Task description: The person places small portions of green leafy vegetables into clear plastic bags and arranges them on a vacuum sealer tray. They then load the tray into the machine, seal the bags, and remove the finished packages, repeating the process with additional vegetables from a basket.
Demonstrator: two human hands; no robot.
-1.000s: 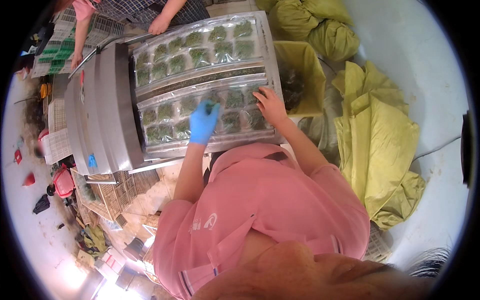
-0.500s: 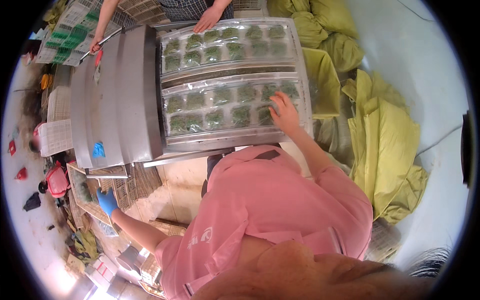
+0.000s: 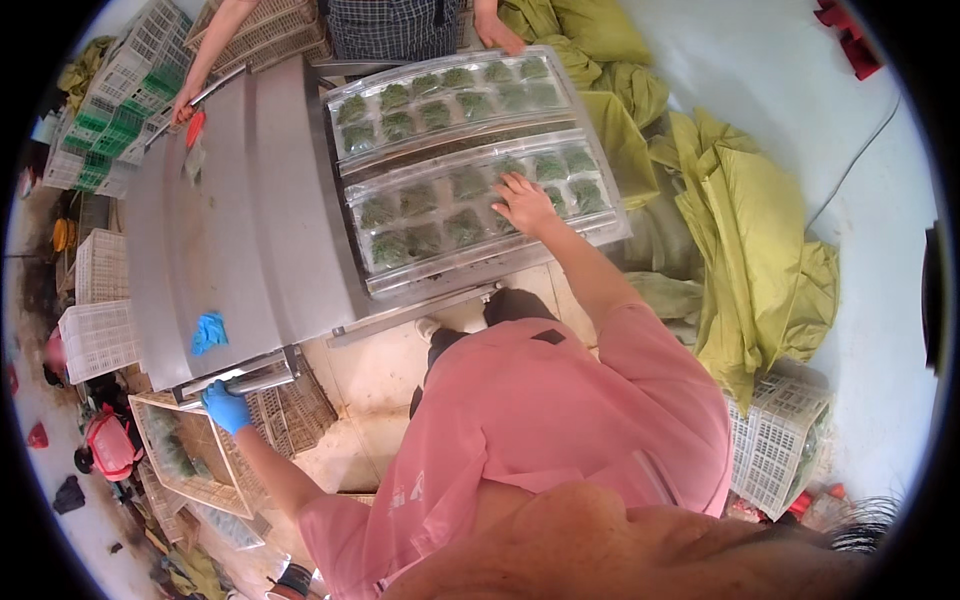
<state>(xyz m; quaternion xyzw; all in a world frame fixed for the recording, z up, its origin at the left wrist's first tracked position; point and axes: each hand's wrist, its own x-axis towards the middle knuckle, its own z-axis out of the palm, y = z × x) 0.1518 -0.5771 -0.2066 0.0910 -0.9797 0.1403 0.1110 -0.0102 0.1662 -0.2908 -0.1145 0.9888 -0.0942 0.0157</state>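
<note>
My right hand (image 3: pixel 523 203), bare, lies flat with fingers spread on the near row of clear bags of green leaves (image 3: pixel 470 215) on the machine's tray. My left hand (image 3: pixel 226 405) wears a blue glove and reaches down to the left, touching the rim of a crate (image 3: pixel 190 455) with greens under the end of the steel machine (image 3: pixel 230 230). Whether it grips the rim I cannot tell. A far row of bags (image 3: pixel 445 95) lies beyond the near one.
Another person stands across the machine, one hand (image 3: pixel 497 35) at the far tray edge, the other (image 3: pixel 185 100) by a red tool (image 3: pixel 195 127). A blue glove (image 3: pixel 208 332) lies on the steel top. Yellow-green sacks (image 3: pixel 750 230) pile at right. White crates (image 3: pixel 95 340) stand at left.
My left hand left the bags and swung down to the left, ending at the crate's rim. My right hand stays on the near row of bags. The view shifted.
</note>
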